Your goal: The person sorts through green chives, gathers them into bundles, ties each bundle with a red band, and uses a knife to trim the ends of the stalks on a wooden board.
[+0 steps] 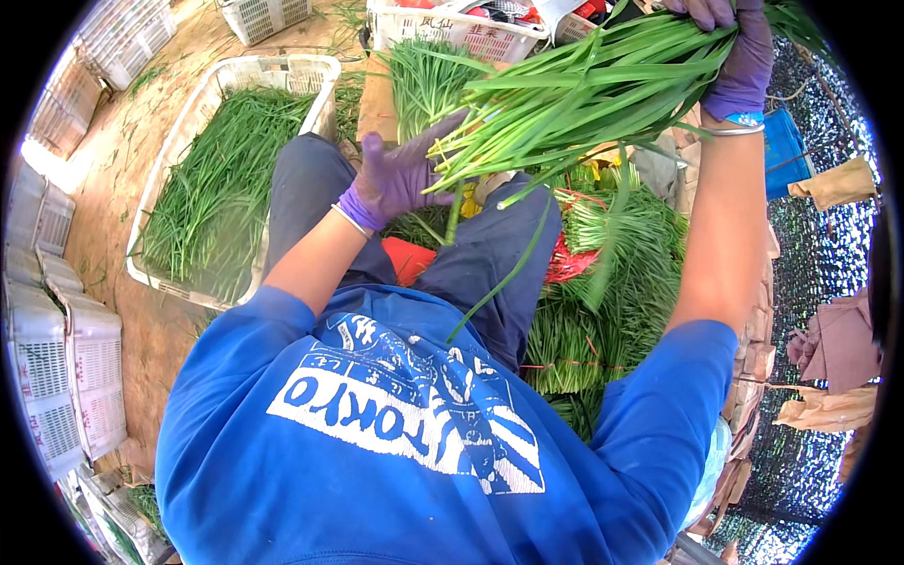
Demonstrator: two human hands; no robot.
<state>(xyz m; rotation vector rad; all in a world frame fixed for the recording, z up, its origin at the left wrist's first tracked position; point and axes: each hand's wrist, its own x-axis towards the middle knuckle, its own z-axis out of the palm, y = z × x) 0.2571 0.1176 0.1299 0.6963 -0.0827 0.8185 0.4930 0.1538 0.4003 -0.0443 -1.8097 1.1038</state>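
Both of my hands wear purple gloves. High on the right, my right hand (744,61) is closed round the leafy end of a loose bunch of garlic chives (593,89). The bunch slants down to the left, its pale cut stems fanned out over my lap. My left hand (400,179) is beside those stem ends, thumb up and fingers stretched out, partly hidden behind them. A few blades hang loose below the bunch. More chives (428,89) lie on a board in front of my knees. Tied bundles of chives (612,330) are piled by my right thigh.
A white plastic crate (330,71) full of loose chives stands to my left. Another white crate (452,33) with red items is ahead. Stacked crates (66,348) line the far left. A brick edge (753,348) and dark netting (819,282) run along the right.
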